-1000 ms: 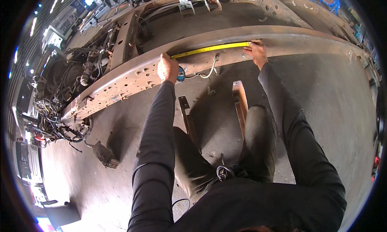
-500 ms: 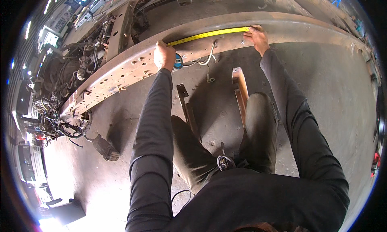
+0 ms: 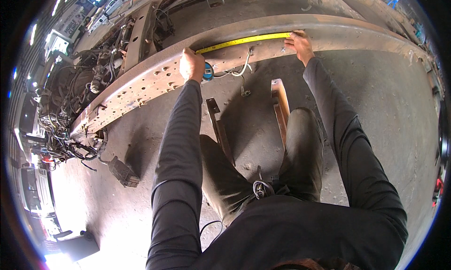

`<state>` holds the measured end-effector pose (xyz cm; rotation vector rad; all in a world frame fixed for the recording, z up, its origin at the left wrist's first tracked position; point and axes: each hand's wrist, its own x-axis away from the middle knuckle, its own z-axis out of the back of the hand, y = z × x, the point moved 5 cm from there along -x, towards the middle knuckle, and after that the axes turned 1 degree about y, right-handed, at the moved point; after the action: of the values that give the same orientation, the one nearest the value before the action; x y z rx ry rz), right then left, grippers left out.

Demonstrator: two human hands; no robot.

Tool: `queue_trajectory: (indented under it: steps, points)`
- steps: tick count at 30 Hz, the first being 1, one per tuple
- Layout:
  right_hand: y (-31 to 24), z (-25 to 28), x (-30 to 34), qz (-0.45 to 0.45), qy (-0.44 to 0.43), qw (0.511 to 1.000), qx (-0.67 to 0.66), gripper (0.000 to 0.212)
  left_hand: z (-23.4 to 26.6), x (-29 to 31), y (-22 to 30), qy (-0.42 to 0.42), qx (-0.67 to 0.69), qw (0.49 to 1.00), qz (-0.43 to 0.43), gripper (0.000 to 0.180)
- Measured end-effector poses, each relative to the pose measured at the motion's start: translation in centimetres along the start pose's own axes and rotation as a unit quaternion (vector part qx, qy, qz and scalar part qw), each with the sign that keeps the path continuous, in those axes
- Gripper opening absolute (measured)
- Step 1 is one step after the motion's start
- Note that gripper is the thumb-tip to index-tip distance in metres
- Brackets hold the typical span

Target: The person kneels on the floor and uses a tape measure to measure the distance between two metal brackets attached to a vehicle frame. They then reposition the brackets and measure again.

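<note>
A yellow tape measure (image 3: 243, 39) is stretched along the side of a long rusty steel frame rail (image 3: 155, 77). My left hand (image 3: 191, 65) is closed round its case end, and the blue face of the case shows beside my fingers. At the other end my right hand (image 3: 300, 45) pinches the blade's tip against the rail, with the thumb and finger on it. The blade runs taut between both hands. Below it a pale cable (image 3: 246, 65) hangs from the rail, partly looped. Many bolt holes dot the rail left of my left hand.
Two loose steel brackets, one (image 3: 219, 129) left and one (image 3: 280, 103) right, lie on the concrete floor by my knees. Tangled wiring and machinery (image 3: 61, 124) crowd the rail's left end. A dark boxy part (image 3: 123, 172) hangs near there. A rusty crossmember (image 3: 137, 37) joins the rail.
</note>
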<state>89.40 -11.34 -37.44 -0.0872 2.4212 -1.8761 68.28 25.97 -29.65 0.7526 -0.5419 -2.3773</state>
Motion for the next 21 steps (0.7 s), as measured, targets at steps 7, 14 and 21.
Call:
queue_trajectory:
  steps: [7,14,21]
  points:
    - [0.1,-0.2,0.2,-0.013,-0.007,1.0,0.007,0.033,-0.1,-0.1,0.0,0.008,-0.004,1.0,-0.004,0.02]
    - [-0.2,-0.3,0.3,0.003,-0.001,1.0,0.03,0.031,-0.1,0.0,0.0,0.011,0.008,1.0,-0.004,0.019]
    - [0.0,-0.1,1.5,-0.01,-0.005,1.0,0.016,0.032,-0.1,0.1,0.0,0.009,0.013,1.0,0.0,0.019]
